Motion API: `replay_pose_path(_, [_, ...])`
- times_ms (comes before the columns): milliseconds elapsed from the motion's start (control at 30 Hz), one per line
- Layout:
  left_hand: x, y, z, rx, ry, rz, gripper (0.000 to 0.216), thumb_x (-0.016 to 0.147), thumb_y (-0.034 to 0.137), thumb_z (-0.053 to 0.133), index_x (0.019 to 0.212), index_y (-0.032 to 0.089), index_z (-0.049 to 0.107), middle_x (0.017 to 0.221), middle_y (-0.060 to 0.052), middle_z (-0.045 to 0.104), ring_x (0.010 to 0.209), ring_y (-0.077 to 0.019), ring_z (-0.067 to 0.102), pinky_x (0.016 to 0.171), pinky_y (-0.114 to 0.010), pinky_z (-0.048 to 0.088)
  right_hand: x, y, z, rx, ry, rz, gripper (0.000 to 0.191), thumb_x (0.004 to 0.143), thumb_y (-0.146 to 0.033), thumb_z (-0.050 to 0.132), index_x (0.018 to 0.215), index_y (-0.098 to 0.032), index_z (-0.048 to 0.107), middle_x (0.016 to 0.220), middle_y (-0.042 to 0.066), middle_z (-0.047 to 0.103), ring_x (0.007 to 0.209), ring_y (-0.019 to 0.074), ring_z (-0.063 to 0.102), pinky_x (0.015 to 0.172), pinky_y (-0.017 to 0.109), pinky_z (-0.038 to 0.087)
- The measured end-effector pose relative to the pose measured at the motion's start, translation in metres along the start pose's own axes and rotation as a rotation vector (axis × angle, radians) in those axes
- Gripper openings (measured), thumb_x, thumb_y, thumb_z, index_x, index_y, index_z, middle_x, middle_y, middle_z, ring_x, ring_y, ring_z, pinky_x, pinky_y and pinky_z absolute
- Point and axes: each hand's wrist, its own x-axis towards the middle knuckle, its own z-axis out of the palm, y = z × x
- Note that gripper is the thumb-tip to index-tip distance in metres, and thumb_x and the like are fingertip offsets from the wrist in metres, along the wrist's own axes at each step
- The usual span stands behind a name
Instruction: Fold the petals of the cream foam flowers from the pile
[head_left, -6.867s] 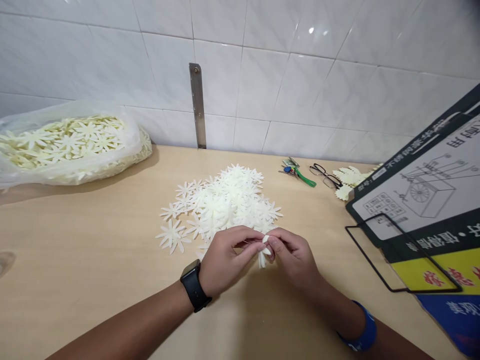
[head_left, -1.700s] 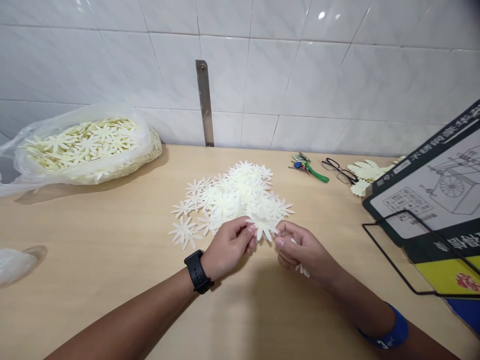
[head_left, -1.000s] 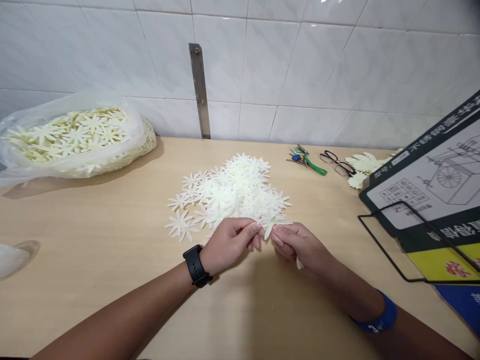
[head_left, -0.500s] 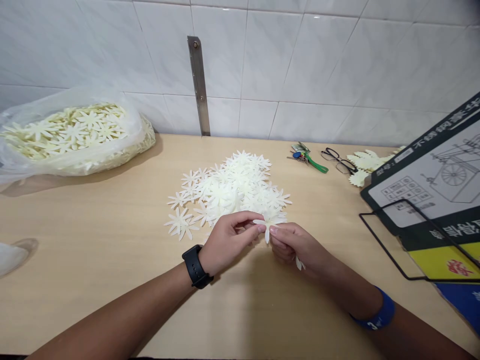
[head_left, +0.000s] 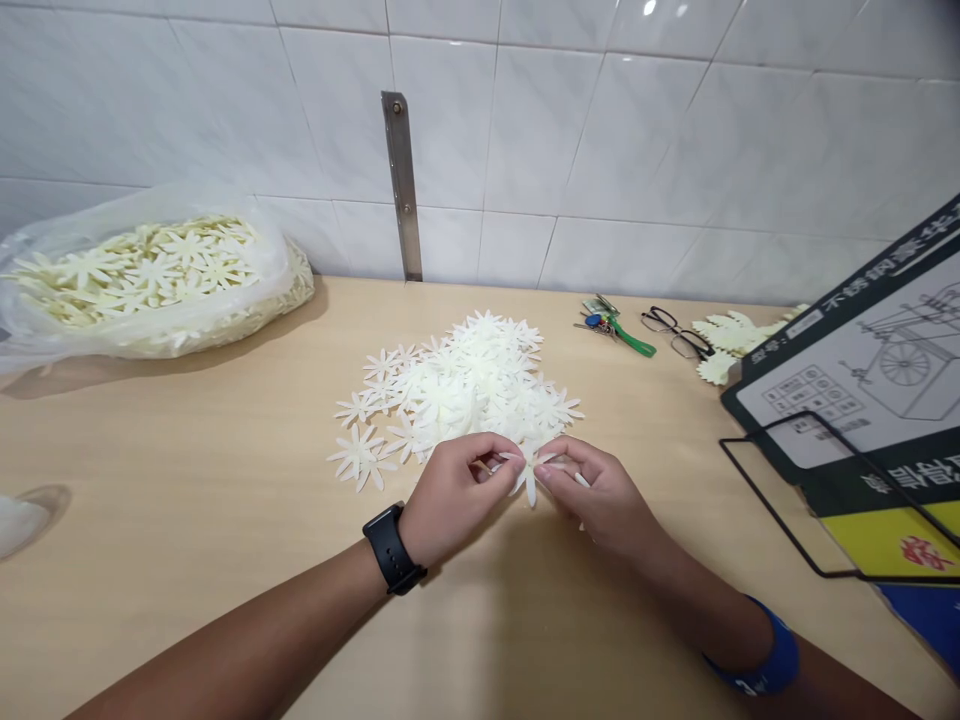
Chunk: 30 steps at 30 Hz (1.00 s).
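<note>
A pale cream flower-shaped cutout point(head_left: 531, 482) with narrow petals is pinched between both hands, just in front of the pile. My left hand point(head_left: 466, 492), with a black watch on its wrist, grips the petals on one side with thumb and fingertips. On the opposite side, my right hand point(head_left: 596, 492) pinches the same cutout; bits of another pale piece show between its fingers. Beyond the fingertips lies a heap of similar flower cutouts point(head_left: 480, 375), loosely piled on the wooden table point(head_left: 225, 480). The fingers hide part of the held cutout.
At the back left, a clear plastic bag point(head_left: 217, 335) holds many more cutouts. Keys with a green strap point(head_left: 634, 340) and eyeglasses point(head_left: 675, 332) lie at the back right. A printed box point(head_left: 817, 400) and black wire frame point(head_left: 757, 510) stand at the right. Tiles line the wall.
My right hand has shifted its fingers on the flower cutout, and both hands now pinch it from opposite sides. The camera view has tilted slightly upward.
</note>
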Motion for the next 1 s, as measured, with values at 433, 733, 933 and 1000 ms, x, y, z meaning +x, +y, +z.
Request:
replay_pose_path(433, [-0.0050, -0.0060, 0.0046, -0.006, -0.110, 0.054, 0.021, 0.091, 0.028, 0.049, 0.074, 0.016, 0.052, 0.062, 0.003, 0.050, 0.060, -0.0110, 0.046, 0.060, -0.024, 0.037, -0.0017, -0.0037, 0.0036, -0.031, -0.061, -0.162, 0.019, 0.082, -0.034, 0.061, 0.071, -0.018, 0.060, 0.054, -0.006, 0.041, 0.049, 0.0093, 0.033, 0.048, 0.023, 0.028])
replay_pose_path(733, [-0.0082, -0.0055, 0.0040, 0.231, -0.087, 0.117, 0.037, 0.098, 0.037, 0.033, 0.066, 0.018, 0.036, 0.059, 0.004, 0.039, 0.057, -0.0115, 0.038, 0.056, -0.025, 0.028, -0.0015, 0.0032, 0.0055, -0.019, -0.166, -0.159, 0.031, 0.088, -0.043, 0.054, 0.070, -0.018, 0.054, 0.059, -0.004, 0.044, 0.056, 0.0118, 0.039, 0.054, 0.024, 0.032])
replay_pose_path(933, [-0.0074, -0.0030, 0.0069, 0.347, -0.157, 0.124, 0.041, 0.098, 0.038, 0.030, 0.063, 0.018, 0.036, 0.056, 0.004, 0.037, 0.054, -0.0117, 0.036, 0.055, -0.026, 0.026, -0.0025, 0.0036, 0.0053, -0.012, -0.231, -0.159, 0.037, 0.089, -0.046, 0.051, 0.064, -0.019, 0.051, 0.055, -0.005, 0.037, 0.051, 0.0105, 0.032, 0.049, 0.024, 0.026])
replay_pose_path(1000, [-0.0063, -0.0022, 0.0080, 0.319, -0.147, 0.086, 0.043, 0.098, 0.039, 0.029, 0.062, 0.018, 0.039, 0.055, 0.003, 0.038, 0.054, -0.0120, 0.037, 0.056, -0.026, 0.027, -0.0036, 0.0033, 0.0049, -0.010, -0.269, -0.173, 0.039, 0.090, -0.046, 0.051, 0.063, -0.018, 0.051, 0.054, -0.006, 0.035, 0.049, 0.0099, 0.028, 0.047, 0.024, 0.023])
